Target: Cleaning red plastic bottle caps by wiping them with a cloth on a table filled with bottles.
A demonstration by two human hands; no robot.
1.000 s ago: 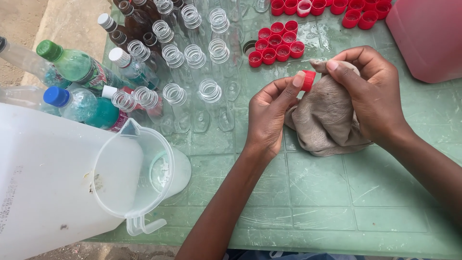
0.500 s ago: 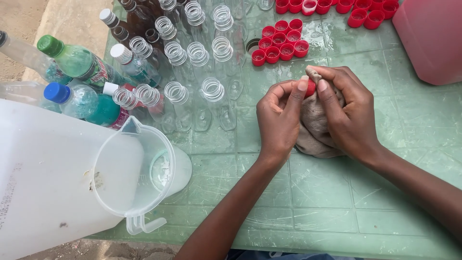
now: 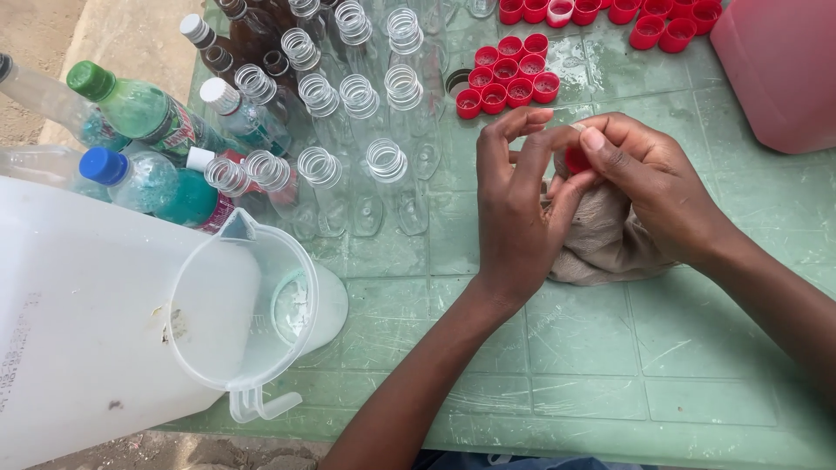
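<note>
My left hand (image 3: 514, 209) and my right hand (image 3: 649, 187) meet over the green table (image 3: 610, 348). Between their fingertips sits a small red bottle cap (image 3: 575, 159), pinched by the left fingers. My right hand presses a crumpled beige cloth (image 3: 601, 244) against the cap, thumb on top. The cloth bunches under both palms and rests on the table. Most of the cap is hidden by fingers.
Several empty clear bottles (image 3: 383, 165) stand open-necked left of my hands. Red caps (image 3: 509, 83) lie grouped behind, more red caps (image 3: 644, 17) along the far edge. A clear measuring jug (image 3: 252, 305) and white jerrycan (image 3: 78, 322) are front left, a pink container (image 3: 779, 70) back right.
Both hands have closed in around the red cap; the cloth now wraps it more. The camera has shifted slightly, so the hands sit lower in view.
</note>
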